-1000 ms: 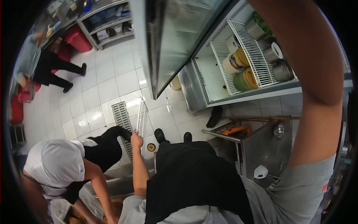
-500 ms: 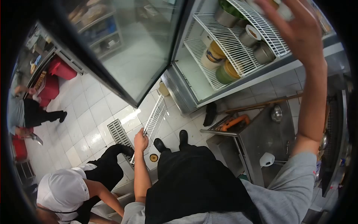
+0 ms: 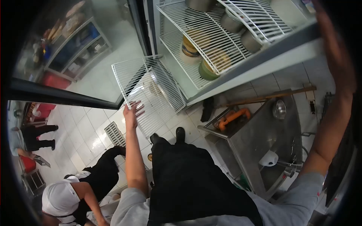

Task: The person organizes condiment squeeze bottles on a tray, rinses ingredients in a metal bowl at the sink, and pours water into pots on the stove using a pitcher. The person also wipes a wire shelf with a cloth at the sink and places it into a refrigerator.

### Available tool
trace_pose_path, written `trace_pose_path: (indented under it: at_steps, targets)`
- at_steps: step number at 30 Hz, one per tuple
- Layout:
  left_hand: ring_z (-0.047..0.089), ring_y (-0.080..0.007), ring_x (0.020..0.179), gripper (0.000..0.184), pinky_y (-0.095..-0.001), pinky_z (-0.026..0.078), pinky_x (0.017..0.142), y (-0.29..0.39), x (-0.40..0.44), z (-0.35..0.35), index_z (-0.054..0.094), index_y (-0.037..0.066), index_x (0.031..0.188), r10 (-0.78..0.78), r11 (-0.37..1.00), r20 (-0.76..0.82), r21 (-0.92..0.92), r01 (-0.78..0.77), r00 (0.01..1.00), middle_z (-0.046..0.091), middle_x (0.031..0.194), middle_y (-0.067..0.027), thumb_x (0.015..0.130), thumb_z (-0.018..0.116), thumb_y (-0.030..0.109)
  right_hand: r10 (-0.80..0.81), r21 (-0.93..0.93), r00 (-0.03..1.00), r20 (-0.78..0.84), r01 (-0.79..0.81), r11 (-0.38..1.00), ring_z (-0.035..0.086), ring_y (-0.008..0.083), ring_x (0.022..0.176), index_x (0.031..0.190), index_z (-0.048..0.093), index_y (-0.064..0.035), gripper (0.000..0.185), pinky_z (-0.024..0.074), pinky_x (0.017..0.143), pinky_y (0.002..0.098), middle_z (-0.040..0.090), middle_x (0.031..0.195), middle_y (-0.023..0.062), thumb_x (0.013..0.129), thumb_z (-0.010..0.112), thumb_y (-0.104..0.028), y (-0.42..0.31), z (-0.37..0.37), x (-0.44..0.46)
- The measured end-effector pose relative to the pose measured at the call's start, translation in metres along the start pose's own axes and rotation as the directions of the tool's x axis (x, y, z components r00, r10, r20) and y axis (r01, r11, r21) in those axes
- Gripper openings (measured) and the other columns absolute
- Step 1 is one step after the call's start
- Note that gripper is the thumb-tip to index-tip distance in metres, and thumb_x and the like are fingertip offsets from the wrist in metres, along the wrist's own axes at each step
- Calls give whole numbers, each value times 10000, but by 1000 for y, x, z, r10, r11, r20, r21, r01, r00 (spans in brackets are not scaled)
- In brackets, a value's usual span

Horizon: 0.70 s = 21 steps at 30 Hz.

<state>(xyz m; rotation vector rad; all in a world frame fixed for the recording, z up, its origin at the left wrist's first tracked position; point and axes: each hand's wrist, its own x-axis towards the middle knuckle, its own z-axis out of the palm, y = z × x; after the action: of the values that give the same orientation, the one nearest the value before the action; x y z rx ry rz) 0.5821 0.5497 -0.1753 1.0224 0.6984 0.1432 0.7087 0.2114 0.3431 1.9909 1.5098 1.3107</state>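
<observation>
Your left hand (image 3: 131, 116) holds the near edge of a white wire rack (image 3: 124, 75), the fingers slightly spread and showing through the wires. The rack hangs tilted above the floor, just outside the refrigerator (image 3: 260, 73) and beside its open glass door (image 3: 75, 81). Your right hand (image 3: 332, 49) is raised by the refrigerator's front edge; it is dark and blurred, so you cannot tell how its fingers are set or whether it touches the frame.

Inside, on the lowest shelf you can see, stand a pale tub (image 3: 189, 52) with a yellow lid and, near it, a green container (image 3: 207, 72) with a yellowish top; what they hold cannot be told. Round metal pots (image 3: 230, 23) sit on the shelf above, partly behind wires, their contents hidden. Higher up is a white container (image 3: 288, 11), cut off by the view.

To your right, a metal bowl (image 3: 279, 109) and a white vessel (image 3: 268, 158) rest at the steel sink (image 3: 250, 150).
</observation>
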Motion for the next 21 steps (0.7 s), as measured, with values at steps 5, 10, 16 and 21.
trace_pose_path:
  at_steps: [5, 10, 16, 21]
  targets:
    - [635, -243, 879, 226, -359, 540, 695, -17, 30, 17, 511, 12, 1114, 66, 987, -34, 147, -61, 997, 625, 1056, -126, 897, 481, 67, -116, -5, 993, -11, 116, 993, 590, 251, 999, 883, 595, -4, 177, 452, 869, 321, 613, 1048, 200, 852, 552, -173, 16, 5, 3]
    - [629, -229, 923, 224, -342, 538, 714, 26, 40, 13, 517, 10, 1116, 71, 959, 31, 271, -77, 997, 625, 1070, -120, 911, 472, 89, -223, -1, 975, -4, 223, 975, 606, 245, 975, 882, 594, 0, 202, 460, 858, 305, 623, 1022, 212, 882, 531, -193, 41, 11, 18]
    - [623, -240, 956, 234, -344, 536, 759, 76, 30, 18, 518, -27, 1113, 70, 958, 93, 270, -93, 993, 615, 1075, -139, 899, 479, 58, -157, -92, 987, 34, 159, 983, 607, 245, 983, 882, 595, -7, 239, 449, 892, 331, 631, 1007, 218, 913, 499, -224, 40, 7, 23]
    - [627, -264, 943, 264, -369, 549, 777, 29, 59, 16, 489, -26, 1136, 15, 997, 94, 70, -21, 996, 605, 1091, -164, 881, 483, 43, -48, -134, 992, 113, 63, 989, 599, 246, 995, 890, 598, -14, 226, 435, 887, 351, 636, 1007, 202, 912, 505, -219, 35, -2, 21]
